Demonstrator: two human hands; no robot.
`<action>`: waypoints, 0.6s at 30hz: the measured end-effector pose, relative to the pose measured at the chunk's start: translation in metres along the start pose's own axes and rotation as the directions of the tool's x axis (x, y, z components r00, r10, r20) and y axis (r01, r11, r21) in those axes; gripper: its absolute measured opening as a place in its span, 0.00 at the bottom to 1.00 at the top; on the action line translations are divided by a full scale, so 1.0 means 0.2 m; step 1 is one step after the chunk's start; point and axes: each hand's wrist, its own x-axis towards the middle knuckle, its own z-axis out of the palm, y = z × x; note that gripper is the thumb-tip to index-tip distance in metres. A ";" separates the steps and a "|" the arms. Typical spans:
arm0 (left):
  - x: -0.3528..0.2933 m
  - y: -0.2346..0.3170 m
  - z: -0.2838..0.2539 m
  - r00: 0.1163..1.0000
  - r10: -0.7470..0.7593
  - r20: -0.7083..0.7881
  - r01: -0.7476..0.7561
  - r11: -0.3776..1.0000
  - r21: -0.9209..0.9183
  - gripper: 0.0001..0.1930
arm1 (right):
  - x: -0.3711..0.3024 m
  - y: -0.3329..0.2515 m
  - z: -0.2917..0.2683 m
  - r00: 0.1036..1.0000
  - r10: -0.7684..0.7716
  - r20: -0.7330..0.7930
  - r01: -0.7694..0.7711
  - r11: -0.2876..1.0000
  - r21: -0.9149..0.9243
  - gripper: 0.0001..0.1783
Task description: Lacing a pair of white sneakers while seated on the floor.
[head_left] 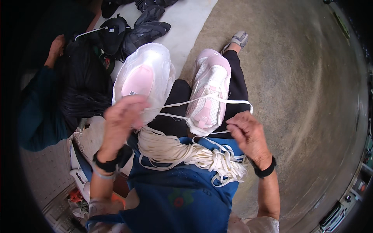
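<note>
A white and pink sneaker rests on my right thigh, with white shoelace strung across it and out to both sides. My left hand, slightly blurred, is closed at the lace's left end, in front of a second white and pink shoe whose opening and pink insole face up. On the other side my right hand pinches the lace by its fingertips; the exact grip is partly hidden. A thick bundle of cream-white laces lies across my lap on a blue apron.
Several black shoes lie on a white sheet at the upper left. Close by on the left sits another person, whose hand and dark sleeve show, beside a hanging mass of black laces. Concrete floor stretches to the right.
</note>
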 end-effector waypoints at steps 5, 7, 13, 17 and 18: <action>0.23 0.01 0.32 0.964 -0.130 0.233 0.093 0.982 0.164 0.17 | -0.05 -0.07 0.07 0.996 0.020 0.082 0.003 0.963 -0.268 0.12; 0.29 -0.02 0.35 0.950 -0.144 0.277 0.093 0.978 0.189 0.17 | -0.03 -0.07 0.05 0.990 -0.045 0.137 0.093 0.925 -0.368 0.14; 0.39 -0.01 0.39 0.849 -0.134 0.511 -0.126 0.888 0.442 0.17 | -0.06 0.00 0.05 0.986 0.012 0.165 0.045 0.942 -0.333 0.06; 0.44 -0.16 0.33 0.595 0.555 0.581 -0.800 0.476 0.365 0.04 | -0.09 0.01 -0.01 1.000 0.017 -0.011 -0.020 0.960 -0.280 0.06; 0.43 -0.15 0.35 0.779 0.367 0.508 -0.584 0.719 0.377 0.04 | -0.13 0.08 -0.02 1.000 0.014 -0.010 -0.016 0.931 -0.364 0.08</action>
